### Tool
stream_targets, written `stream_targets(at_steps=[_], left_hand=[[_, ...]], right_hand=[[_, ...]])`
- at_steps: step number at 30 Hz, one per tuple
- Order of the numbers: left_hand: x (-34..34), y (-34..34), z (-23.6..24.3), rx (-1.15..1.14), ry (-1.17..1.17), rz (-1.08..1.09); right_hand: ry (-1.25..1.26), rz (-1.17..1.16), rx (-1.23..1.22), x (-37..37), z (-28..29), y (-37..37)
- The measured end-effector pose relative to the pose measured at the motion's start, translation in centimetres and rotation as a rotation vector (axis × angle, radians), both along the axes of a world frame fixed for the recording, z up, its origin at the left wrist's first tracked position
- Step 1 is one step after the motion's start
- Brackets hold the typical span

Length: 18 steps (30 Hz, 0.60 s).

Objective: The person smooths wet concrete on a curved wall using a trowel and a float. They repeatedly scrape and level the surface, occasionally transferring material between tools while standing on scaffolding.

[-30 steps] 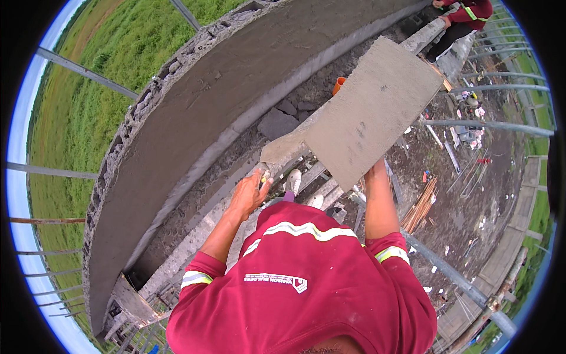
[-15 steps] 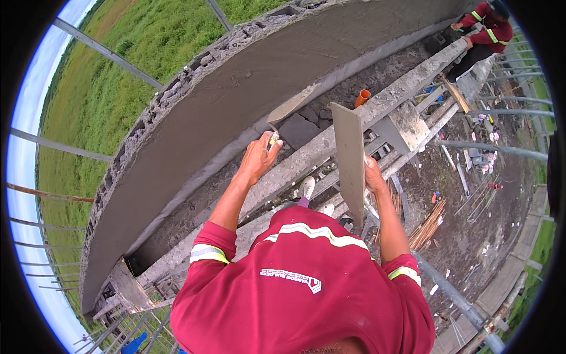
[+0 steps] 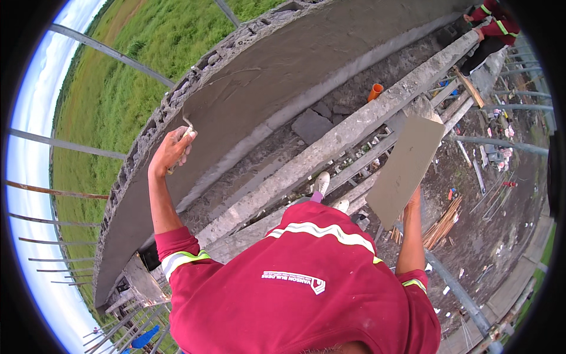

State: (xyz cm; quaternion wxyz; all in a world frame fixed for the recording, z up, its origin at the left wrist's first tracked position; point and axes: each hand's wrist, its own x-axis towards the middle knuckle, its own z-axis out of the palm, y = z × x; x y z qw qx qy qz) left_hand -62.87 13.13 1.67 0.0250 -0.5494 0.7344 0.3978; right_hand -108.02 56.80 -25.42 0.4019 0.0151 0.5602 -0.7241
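1. Green grass (image 3: pixel 100 118) spreads along the left of the head view, beyond metal bars (image 3: pixel 112 54); a curved wall (image 3: pixel 259 97) stands before it, its inner face coated in smooth grey plaster, its top edge rough and broken.
2. Along the wall's foot runs a rubble-strewn strip with a flat grey slab (image 3: pixel 311 126) and an orange pipe (image 3: pixel 375 92); beside it, a long concrete beam (image 3: pixel 336 137) crosses diagonally.
3. At the wall's upper part, the left hand (image 3: pixel 173 149) has its fingers closed round the handle of a trowel (image 3: pixel 189 123). Its thin neck points toward the plaster; the blade is hard to make out against it.
4. Right of the beam, the right hand (image 3: pixel 414 200) supports a flat, grey-coated board (image 3: pixel 407 168) from beneath. Its fingers are mostly hidden, so how tightly they grip cannot be told.
5. Far at the upper right, a co-worker (image 3: pixel 500 28) in a red top bends by the beam's end.
6. Below, at right, a bundle of wooden strips (image 3: pixel 443 223) lies on the littered ground.
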Motion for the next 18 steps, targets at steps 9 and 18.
stream_targets(at_steps=[9, 18], left_hand=[[-5.6, -0.7, -4.9, -0.109, 0.027, -0.037], [-11.8, 15.4, -13.7, -0.192, 0.317, -0.105]], right_hand=[[-0.255, -0.133, -0.337, -1.9, -1.6, -9.2], [-0.447, -0.589, -0.574, -2.1, 2.9, -17.3]])
